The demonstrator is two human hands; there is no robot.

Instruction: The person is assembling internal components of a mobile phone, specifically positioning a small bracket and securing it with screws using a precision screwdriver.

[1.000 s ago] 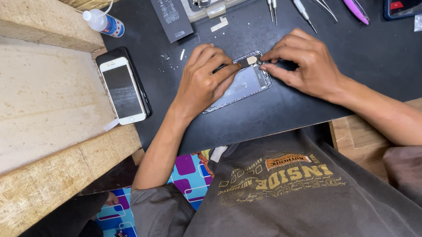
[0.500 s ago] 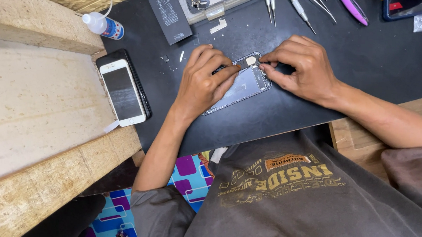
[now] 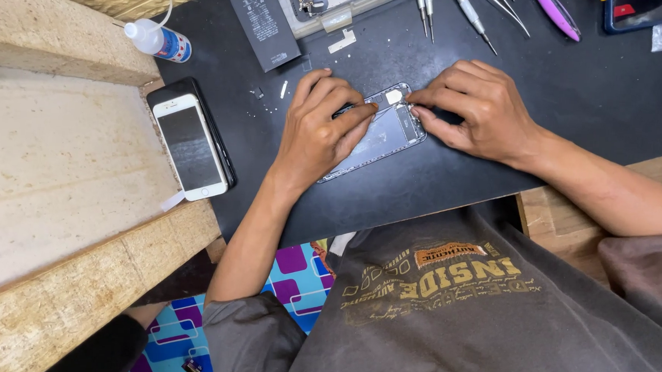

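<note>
Under my hands: an open phone body [image 3: 385, 132] lies flat on the black work mat [image 3: 592, 101], with its insides showing.
My left hand [image 3: 320, 125]: it lies on the left part of the open phone body and presses it down. The fingers are bent and close together, and the pointer finger reaches to the top end of the phone.
My right hand [image 3: 477, 109]: it touches the top right edge of the open phone body. The fingertips are pinched close together at the small white bit there. I cannot tell if they hold anything.
Between my hands: only a small part of the phone shows, and the fingertips of both hands almost meet over it.
Left of my left hand: a white phone [image 3: 189, 147] lies face up on top of a dark one, well apart from my fingers.
Far up and left of my left hand: a small clear bottle [image 3: 157, 39] with a thin tip lies on its side.
Above my left hand: a flat black battery [image 3: 260, 20] lies next to a grey phone part [image 3: 333, 5].
Above my right hand: some thin metal tools [image 3: 461, 10] lie in a row, and a purple tool [image 3: 557, 15] lies beside them.
Near my left fingers: tiny white bits [image 3: 283, 90] lie on the mat.
</note>
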